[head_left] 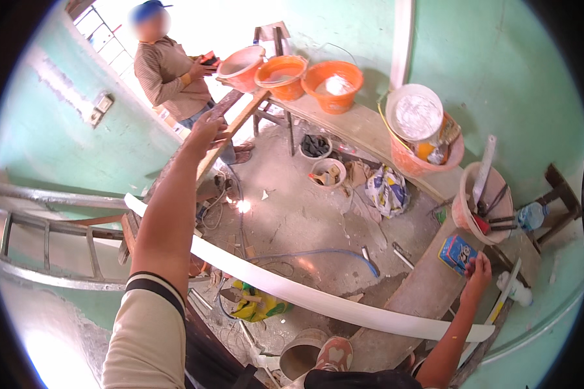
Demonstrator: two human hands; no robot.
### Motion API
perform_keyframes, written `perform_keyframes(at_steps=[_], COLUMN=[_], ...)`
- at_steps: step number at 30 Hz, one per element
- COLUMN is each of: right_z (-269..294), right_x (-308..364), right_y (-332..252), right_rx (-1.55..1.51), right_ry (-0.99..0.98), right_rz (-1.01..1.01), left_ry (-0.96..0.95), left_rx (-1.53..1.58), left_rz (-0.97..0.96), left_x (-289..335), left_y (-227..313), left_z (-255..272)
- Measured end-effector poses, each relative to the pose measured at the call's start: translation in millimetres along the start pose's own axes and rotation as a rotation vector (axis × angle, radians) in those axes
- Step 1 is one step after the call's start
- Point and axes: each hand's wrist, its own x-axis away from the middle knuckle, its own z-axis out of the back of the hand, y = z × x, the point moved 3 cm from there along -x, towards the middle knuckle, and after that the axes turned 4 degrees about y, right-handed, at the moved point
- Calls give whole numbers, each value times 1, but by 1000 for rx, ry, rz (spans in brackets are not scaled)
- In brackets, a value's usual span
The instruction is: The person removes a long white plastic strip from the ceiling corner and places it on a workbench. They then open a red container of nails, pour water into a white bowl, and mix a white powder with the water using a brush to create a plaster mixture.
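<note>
My left arm reaches forward, its hand open with the fingers stretched out and holding nothing, over a wooden beam. My right hand is out to the right, fingers loosely bent and apart, beside a blue box with red edges. Whether the fingertips touch the box I cannot tell. A long white strip lies across in front of me, passing below my left forearm and ending near my right forearm.
A co-worker stands at far left holding something dark and red. Orange tubs and a white bucket line a plank bench. A ladder lies left. Buckets, bags and a blue hose litter the floor.
</note>
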Motion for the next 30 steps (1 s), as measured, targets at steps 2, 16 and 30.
perform_keyframes(at_steps=[2, 16, 30], right_z=[-10, -14, -50], right_x=[12, 42, 69], right_y=[3, -10, -5], right_rx=[0, -120, -120], right_ry=[-16, -94, -227], right_rz=[-7, 2, -30], left_ry=[24, 145, 194], left_rx=[32, 305, 593], left_rz=[11, 126, 261], left_x=[6, 12, 1], left_y=[-7, -32, -114], left_z=[23, 72, 99])
